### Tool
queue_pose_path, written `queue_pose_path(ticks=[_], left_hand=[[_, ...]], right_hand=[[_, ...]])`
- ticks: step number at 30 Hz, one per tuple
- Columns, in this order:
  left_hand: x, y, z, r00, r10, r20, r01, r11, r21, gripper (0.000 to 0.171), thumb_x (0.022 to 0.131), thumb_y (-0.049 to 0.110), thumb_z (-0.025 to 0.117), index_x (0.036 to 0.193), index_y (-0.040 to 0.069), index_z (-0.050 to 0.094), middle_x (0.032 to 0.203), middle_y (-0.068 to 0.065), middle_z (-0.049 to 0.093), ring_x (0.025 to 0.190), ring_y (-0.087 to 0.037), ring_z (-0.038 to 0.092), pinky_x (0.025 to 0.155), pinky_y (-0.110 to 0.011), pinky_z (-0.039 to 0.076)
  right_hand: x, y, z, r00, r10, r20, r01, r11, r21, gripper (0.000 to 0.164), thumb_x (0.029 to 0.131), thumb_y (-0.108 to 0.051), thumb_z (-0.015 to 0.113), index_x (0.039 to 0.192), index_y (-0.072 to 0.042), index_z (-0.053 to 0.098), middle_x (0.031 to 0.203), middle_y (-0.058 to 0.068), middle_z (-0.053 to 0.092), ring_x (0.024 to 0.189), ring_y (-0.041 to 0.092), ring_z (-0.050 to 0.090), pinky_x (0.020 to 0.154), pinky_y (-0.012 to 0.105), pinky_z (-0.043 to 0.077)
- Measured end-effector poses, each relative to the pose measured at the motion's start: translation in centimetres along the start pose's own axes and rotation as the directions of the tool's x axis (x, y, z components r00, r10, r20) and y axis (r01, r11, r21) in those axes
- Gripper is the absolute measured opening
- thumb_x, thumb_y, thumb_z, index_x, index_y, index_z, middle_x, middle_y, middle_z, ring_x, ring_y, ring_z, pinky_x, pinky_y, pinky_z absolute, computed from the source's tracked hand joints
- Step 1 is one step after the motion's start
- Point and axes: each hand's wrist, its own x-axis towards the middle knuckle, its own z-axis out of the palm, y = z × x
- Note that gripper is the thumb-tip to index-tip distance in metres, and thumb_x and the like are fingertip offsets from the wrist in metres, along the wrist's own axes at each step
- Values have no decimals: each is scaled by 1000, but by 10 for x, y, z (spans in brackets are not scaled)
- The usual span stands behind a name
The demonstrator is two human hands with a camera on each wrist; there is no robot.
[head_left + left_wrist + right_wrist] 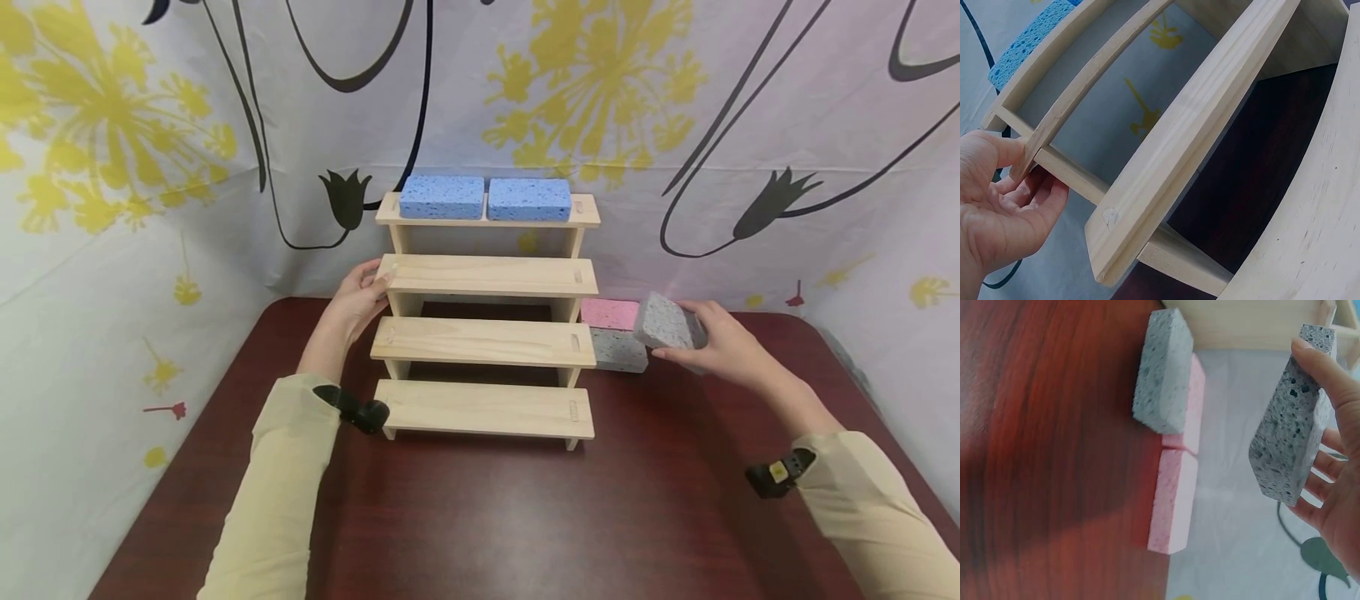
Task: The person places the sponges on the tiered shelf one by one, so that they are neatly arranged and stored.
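Note:
A tiered wooden display rack [487,342] stands on the table, its steps rising toward the back. My left hand [358,302] grips the left end of the second step from the top, thumb over the board and fingers below it. To the right of the rack, my right hand [723,342] holds a grey sponge [1288,425] in the air between thumb and fingers. Another grey sponge [618,350] lies beside the rack, in front of two pink sponges [1172,503]. Two blue sponges [442,197] rest side by side on the top step.
A dark red-brown table [480,508] extends in front of the rack. Behind and at both sides hangs a pale cloth [465,100] with yellow and dark flower prints. The lower three steps are bare wood.

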Motion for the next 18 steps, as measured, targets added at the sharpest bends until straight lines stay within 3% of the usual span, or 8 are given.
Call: queue_pose_path(ticks=[6, 11, 18], left_hand=[[0, 1, -1, 1000, 6, 8, -6, 1000, 12, 58, 98, 14, 40, 147, 13, 10, 150, -15, 21, 136, -26, 29, 116, -36, 22], [-1, 0, 0, 1000, 1, 0, -1, 1000, 12, 57, 98, 13, 39, 147, 13, 10, 150, -15, 22, 136, -25, 30, 115, -35, 23], [-2, 1, 0, 1000, -5, -3, 5, 1000, 16, 57, 98, 14, 40, 147, 13, 11, 150, -14, 22, 136, -25, 30, 115, -33, 24]], right_hand=[[4, -16, -4, 994, -71, -86, 72, 997, 6, 82, 69, -32, 79, 131, 5, 41, 114, 25, 49, 98, 34, 47, 74, 50, 43], [5, -33, -10, 985, -107, -135, 112, 993, 36, 81, 68, -27, 80, 132, 3, 40, 121, 24, 47, 105, 35, 44, 79, 53, 41], [8, -51, -11, 946, -235, -224, 239, 971, -12, 79, 62, -21, 83, 129, 1, 47, 118, 22, 50, 105, 34, 47, 80, 49, 42]])
